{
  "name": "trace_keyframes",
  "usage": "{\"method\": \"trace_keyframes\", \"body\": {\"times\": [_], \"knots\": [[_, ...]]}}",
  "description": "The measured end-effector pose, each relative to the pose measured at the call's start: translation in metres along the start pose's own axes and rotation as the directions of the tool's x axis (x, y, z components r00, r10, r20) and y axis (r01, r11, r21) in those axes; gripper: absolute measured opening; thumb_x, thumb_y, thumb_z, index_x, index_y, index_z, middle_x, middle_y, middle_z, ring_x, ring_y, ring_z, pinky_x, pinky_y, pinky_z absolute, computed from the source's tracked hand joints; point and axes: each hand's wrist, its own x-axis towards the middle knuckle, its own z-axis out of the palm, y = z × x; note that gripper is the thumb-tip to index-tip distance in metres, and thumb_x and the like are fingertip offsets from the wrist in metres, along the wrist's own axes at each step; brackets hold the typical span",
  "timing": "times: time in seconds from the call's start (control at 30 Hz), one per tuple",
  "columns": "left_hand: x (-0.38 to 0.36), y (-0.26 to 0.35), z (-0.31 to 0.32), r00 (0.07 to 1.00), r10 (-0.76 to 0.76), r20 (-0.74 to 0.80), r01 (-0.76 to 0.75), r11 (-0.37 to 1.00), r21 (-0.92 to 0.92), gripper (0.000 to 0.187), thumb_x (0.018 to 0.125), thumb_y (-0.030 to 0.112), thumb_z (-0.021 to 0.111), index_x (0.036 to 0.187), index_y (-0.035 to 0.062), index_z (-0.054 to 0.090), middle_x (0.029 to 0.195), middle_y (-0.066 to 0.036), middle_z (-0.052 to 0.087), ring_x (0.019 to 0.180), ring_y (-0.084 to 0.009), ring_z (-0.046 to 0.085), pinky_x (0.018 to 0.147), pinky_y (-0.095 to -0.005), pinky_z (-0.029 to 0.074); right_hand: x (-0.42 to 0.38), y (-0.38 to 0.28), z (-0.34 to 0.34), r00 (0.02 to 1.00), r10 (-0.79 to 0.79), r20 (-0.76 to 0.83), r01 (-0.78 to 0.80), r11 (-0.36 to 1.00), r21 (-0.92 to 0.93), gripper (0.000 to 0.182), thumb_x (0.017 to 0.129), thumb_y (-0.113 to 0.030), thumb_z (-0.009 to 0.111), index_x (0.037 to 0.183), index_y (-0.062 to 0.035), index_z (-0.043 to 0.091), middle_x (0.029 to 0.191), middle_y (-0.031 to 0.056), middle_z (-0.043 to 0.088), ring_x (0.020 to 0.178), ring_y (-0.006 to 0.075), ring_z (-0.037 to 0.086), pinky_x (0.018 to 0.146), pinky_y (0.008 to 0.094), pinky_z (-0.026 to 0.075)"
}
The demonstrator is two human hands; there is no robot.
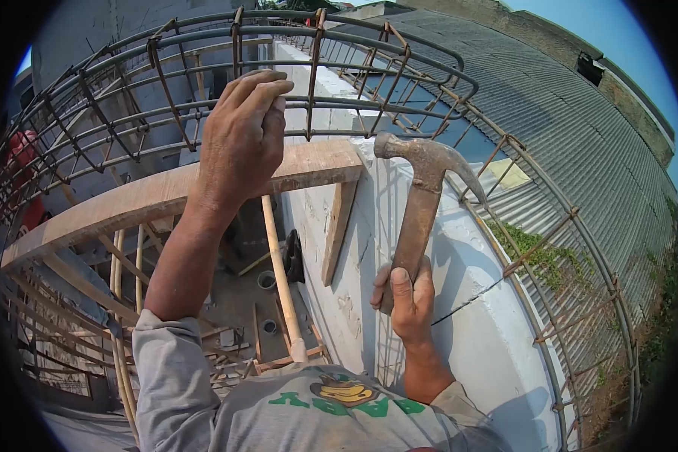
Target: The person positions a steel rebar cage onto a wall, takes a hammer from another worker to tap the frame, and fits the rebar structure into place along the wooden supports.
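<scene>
A claw hammer [420, 207] with a worn wooden handle stands upright in my right hand [413, 305]. Its rusty head is up, with the claw curving to the right, close in front of the white wall. My left hand [241, 139] is raised over a wooden beam [158, 192] and overlaps the rebar cage [309, 64] in this view. Its fingers are bent and pressed together, with the thumb tucked under them. I cannot tell what, if anything, is between those fingers.
A white wall [471, 324] runs down on the right, with more rebar [591, 230] along its outer side. Corrugated roofing [580, 143] lies beyond. Deep below the beam are bamboo poles [277, 264], a bucket [267, 280] and scattered wood.
</scene>
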Motion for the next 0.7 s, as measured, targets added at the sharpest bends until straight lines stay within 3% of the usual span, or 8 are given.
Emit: {"method": "trace_keyframes", "body": {"times": [0.17,0.2,0.27,0.37,0.47,0.5,0.6,0.7], "knots": [[0.041,-0.042,0.063,0.989,0.100,0.104,-0.136,0.895,0.424,0.028,0.091,0.014,0.047,0.111,0.0018,0.061,0.114,-0.014,0.062,0.111,-0.0300,0.056,0.097,-0.0391,0.042,0.049,-0.090,0.005,0.973,-0.167,-0.157,0.124,0.959,-0.253,0.030,0.098,-0.030,0.046,0.098,-0.0015,0.040,0.071,0.0056,0.053,0.054,0.0102,0.056,0.046,0.0242,0.048],[0.057,-0.038,0.061,0.955,-0.085,0.283,-0.042,0.908,0.417,0.028,0.090,0.015,0.047,0.111,0.0024,0.061,0.113,-0.015,0.062,0.111,-0.0299,0.056,0.096,-0.0393,0.043,0.061,-0.109,0.006,0.964,-0.190,-0.186,0.117,0.932,-0.343,0.029,0.098,-0.029,0.046,0.098,-0.0013,0.040,0.072,0.0061,0.053,0.053,0.0102,0.056,0.044,0.0241,0.048],[0.092,-0.024,0.047,0.699,-0.405,0.590,0.129,0.883,0.452,0.028,0.088,0.016,0.049,0.111,0.0037,0.062,0.113,-0.017,0.063,0.110,-0.0296,0.058,0.093,-0.0396,0.043,0.090,-0.140,0.000,0.947,-0.229,-0.226,0.079,0.846,-0.527,0.030,0.097,-0.027,0.044,0.102,0.0028,0.044,0.070,0.0078,0.054,0.051,0.0107,0.057,0.041,0.0240,0.048],[0.067,-0.048,0.072,0.794,-0.360,0.490,0.059,0.847,0.528,0.029,0.086,0.016,0.048,0.109,0.0052,0.062,0.110,-0.019,0.064,0.104,-0.0290,0.062,0.086,-0.0405,0.046,0.134,-0.190,-0.006,0.941,-0.227,-0.250,-0.011,0.719,-0.695,0.036,0.096,-0.027,0.045,0.107,0.0071,0.047,0.070,0.0093,0.055,0.051,0.0117,0.058,0.041,0.0243,0.049],[0.078,-0.052,0.066,0.674,-0.372,0.638,0.094,0.900,0.425,0.031,0.085,0.017,0.047,0.109,0.0058,0.063,0.112,-0.019,0.063,0.105,-0.0306,0.061,0.090,-0.0433,0.043,0.160,-0.234,-0.017,0.941,-0.284,-0.182,0.042,0.633,-0.773,0.040,0.096,-0.027,0.043,0.111,0.0100,0.046,0.073,0.0107,0.056,0.052,0.0129,0.059,0.042,0.0255,0.052],[0.083,-0.047,0.058,0.600,-0.406,0.690,0.195,0.910,0.365,0.033,0.083,0.015,0.046,0.109,0.0048,0.063,0.114,-0.019,0.062,0.112,-0.0317,0.057,0.099,-0.0473,0.035,0.167,-0.253,-0.020,0.935,-0.327,-0.137,0.097,0.609,-0.787,0.042,0.096,-0.027,0.042,0.112,0.0110,0.045,0.074,0.0113,0.056,0.052,0.0137,0.060,0.042,0.0258,0.053],[0.078,-0.043,0.056,0.650,-0.407,0.641,0.200,0.906,0.372,0.033,0.083,0.014,0.045,0.109,0.0044,0.063,0.116,-0.018,0.062,0.116,-0.0323,0.054,0.105,-0.0510,0.027,0.201,-0.279,-0.033,0.891,-0.438,-0.121,0.151,0.537,-0.830,0.043,0.096,-0.028,0.041,0.112,0.0123,0.045,0.076,0.0120,0.056,0.053,0.0151,0.060,0.042,0.0261,0.053],[0.075,-0.052,0.072,0.689,-0.440,0.576,0.252,0.890,0.379,0.033,0.082,0.014,0.046,0.109,0.0047,0.063,0.114,-0.017,0.062,0.115,-0.0317,0.054,0.104,-0.0506,0.028,0.246,-0.295,-0.043,0.814,-0.563,-0.143,0.156,0.449,-0.880,0.044,0.097,-0.028,0.040,0.111,0.0128,0.045,0.077,0.0123,0.056,0.054,0.0161,0.061,0.043,0.0262,0.054]]}}
